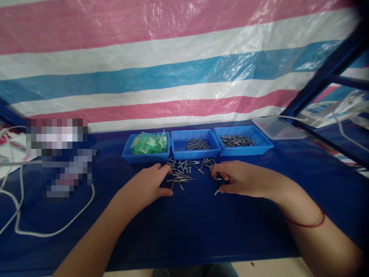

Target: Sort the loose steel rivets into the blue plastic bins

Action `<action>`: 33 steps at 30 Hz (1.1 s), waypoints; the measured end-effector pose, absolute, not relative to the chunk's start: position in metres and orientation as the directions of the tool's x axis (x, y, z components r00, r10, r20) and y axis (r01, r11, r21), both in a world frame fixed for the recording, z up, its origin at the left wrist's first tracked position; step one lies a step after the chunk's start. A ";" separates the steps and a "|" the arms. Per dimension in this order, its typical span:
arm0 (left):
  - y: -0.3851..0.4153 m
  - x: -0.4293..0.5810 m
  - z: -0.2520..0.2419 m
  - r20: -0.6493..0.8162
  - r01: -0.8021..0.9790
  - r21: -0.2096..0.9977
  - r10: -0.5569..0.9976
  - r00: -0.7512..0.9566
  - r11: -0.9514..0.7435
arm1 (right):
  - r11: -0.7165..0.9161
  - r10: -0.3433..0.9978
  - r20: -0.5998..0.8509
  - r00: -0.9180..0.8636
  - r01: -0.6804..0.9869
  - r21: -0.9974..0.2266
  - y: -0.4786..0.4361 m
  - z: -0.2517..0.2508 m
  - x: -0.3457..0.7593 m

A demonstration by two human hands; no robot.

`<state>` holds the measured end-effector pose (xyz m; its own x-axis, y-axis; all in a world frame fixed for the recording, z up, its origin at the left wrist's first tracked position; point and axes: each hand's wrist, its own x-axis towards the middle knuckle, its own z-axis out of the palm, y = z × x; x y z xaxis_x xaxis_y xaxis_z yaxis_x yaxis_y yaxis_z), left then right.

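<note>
A loose heap of small metal pins [184, 171] lies on the blue table [201, 227], just in front of three blue trays. My left hand [148, 184] rests at the heap's left edge, fingers curled, fingertips touching the pins. My right hand [238, 179] is at the heap's right edge, fingers pinched around a few metal pins; one pin pokes out below the thumb. The left tray [145, 146] holds green packets, the middle tray [196, 145] a few pins, and the right tray [242, 141] a larger pile of pins.
A clear plastic lid or box [278, 127] sits right of the trays. White cables [52, 227] loop across the table's left side beside a blurred-out object. A striped pink, white and blue tarp hangs behind. A dark blue frame post [323, 73] rises at the right.
</note>
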<state>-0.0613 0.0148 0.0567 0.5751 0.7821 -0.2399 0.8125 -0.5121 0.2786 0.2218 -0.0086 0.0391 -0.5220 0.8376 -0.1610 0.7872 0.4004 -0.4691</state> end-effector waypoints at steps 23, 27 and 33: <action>0.014 -0.020 0.041 0.061 0.575 0.637 0.777 0.627 -0.514 | 0.564 0.819 0.316 -0.479 0.576 -0.591 -0.005 0.033 0.180; 0.013 -0.015 0.036 -0.036 0.441 0.838 0.776 0.630 -0.320 | 0.538 0.839 0.371 -0.399 0.501 -0.678 -0.007 0.039 0.179; 0.014 -0.012 0.029 -0.115 0.260 0.963 0.751 0.651 -0.077 | 0.505 0.851 0.367 -0.375 0.397 -0.766 -0.009 0.038 0.180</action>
<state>-0.0120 0.0139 0.0294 0.6507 0.7505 -0.1155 0.2598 -0.0772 0.9626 0.1798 -0.0094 0.0385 -0.3750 0.8511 0.3674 0.3966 0.5055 -0.7663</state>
